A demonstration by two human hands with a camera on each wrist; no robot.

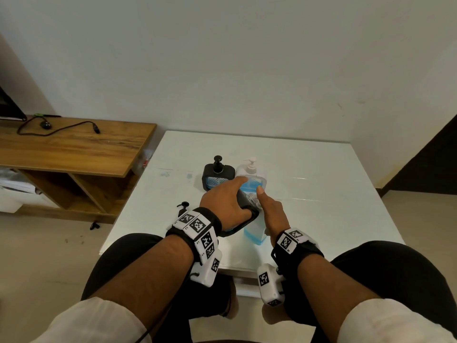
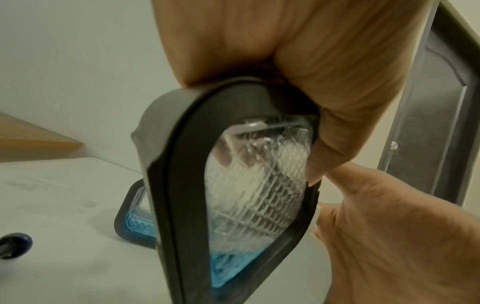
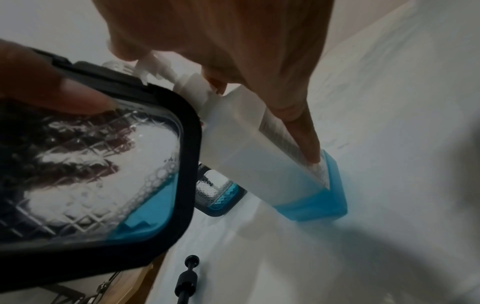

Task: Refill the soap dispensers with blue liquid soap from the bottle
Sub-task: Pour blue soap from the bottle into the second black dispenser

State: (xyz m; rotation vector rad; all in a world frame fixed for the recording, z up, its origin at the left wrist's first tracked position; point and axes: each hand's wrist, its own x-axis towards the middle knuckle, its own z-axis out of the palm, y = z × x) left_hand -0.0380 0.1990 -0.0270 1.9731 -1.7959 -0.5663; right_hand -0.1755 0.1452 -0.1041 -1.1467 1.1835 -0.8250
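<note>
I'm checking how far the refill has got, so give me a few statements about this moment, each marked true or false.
1. The left hand grips a black-framed dispenser, held tilted. True.
2. That dispenser is full of blue soap. False: blue soap fills only its lowest corner, and the rest looks clear.
3. A loose black pump lies on the white table. True.
4. The pump bottle has its pump removed. False: its white pump is fitted.
5. A second black dispenser stands beside the pump bottle. True.
</note>
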